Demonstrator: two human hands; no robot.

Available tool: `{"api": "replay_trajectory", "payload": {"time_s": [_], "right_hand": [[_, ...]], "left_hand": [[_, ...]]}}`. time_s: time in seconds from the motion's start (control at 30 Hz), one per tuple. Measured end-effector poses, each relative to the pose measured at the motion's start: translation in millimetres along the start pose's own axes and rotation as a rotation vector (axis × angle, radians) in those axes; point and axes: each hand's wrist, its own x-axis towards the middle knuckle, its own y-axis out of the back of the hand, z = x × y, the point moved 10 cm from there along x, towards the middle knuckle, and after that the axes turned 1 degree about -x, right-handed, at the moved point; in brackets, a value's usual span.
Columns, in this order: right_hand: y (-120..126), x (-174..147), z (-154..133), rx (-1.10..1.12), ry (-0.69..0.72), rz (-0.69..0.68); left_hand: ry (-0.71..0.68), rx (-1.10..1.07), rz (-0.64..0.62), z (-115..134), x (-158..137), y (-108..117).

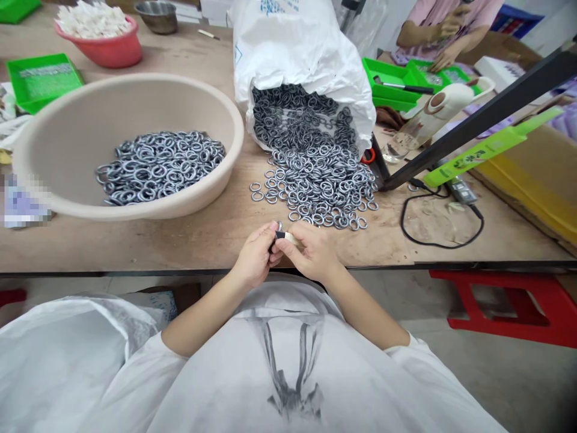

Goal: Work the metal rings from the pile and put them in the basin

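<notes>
My two hands meet in front of me at the table's near edge. My left hand (255, 255) is closed, and a metal ring (280, 226) pokes up at its fingertips. Against the fingers lies a small black piece (279, 235), too small to name. My right hand (313, 249) is closed from the other side, its thumb and fingers pressed at a whitish band or piece (291, 238). Whether that band is worn or held I cannot tell. Just beyond the hands lies a pile of loose grey metal rings (322, 183), spilling from a white sack (293, 48) on its side.
A large beige basin (49, 198) holding more rings stands at left. Behind are a red bowl (112, 54) and a green tray (74, 78). A dark slanted bar (478, 114) and black cable (402, 225) lie right. A co-worker's hands (444, 57) are at far right.
</notes>
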Motion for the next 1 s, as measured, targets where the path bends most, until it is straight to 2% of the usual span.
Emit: {"api": "replay_trajectory", "payload": {"time_s": [0.1, 0.2, 0.37, 0.47, 0.57, 0.67, 0.73, 0.8, 0.9, 1.0], "right_hand": [[4, 4, 24, 0.005, -0.12, 0.005], [10, 11, 55, -0.159, -0.297, 0.017], [0, 24, 66, -0.578, -0.382, -0.127], [-8, 27, 67, -0.633, -0.414, -0.196], [-3, 30, 63, -0.422, -0.385, -0.12], [-1, 27, 57, 0.164, -0.364, -0.015], [-10, 23, 51, 0.581, -0.368, -0.011], [-23, 18, 45, 0.85, -0.389, -0.037], [-35, 12, 44, 0.972, -0.439, -0.029], [-31, 10, 43, 0.934, -0.404, 0.026]], "left_hand": [[0.035, 0.051, -0.098, -3, -5, -9], [0.053, 0.063, -0.157, -3, -9, -14], [-0.078, 0.038, -0.033, 18, -3, 7], [-0.114, 0.032, 0.039, 27, 1, 21], [-0.098, -0.013, 0.095, 28, 3, 31], [-0.038, -0.055, 0.099, 20, 5, 29], [-0.001, -0.036, 0.059, 12, 6, 22], [0.047, 0.015, -0.028, 4, 4, 9], [0.125, 0.047, -0.146, -8, 0, -6], [0.124, 0.019, -0.142, -9, -2, -7]]}}
